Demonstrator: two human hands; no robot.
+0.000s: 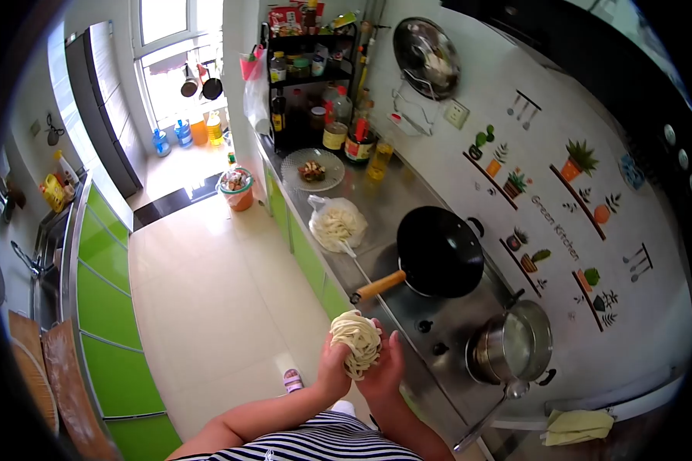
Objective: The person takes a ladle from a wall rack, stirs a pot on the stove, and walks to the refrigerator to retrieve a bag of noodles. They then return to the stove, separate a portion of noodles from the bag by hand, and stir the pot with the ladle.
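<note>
A bundle of pale noodles (355, 343) rests between my two hands, in front of my body at the counter's edge. My left hand (334, 372) holds it from the left side. On the right, my right hand (385, 367) cups it with the fingers partly raised. Up the counter lies a clear plastic bag (337, 223) with more noodles in it. The black wok (440, 252) sits on the stove with its wooden handle pointing toward me. A steel pot (517, 343) with pale liquid stands on the nearer burner.
A ladle (490, 417) lies beside the pot. Further back are a glass plate of food (313, 170), an oil bottle (380, 158) and a black rack (311, 79) of jars. A bin (237, 190) stands on the floor. A yellow cloth (577, 427) hangs at lower right.
</note>
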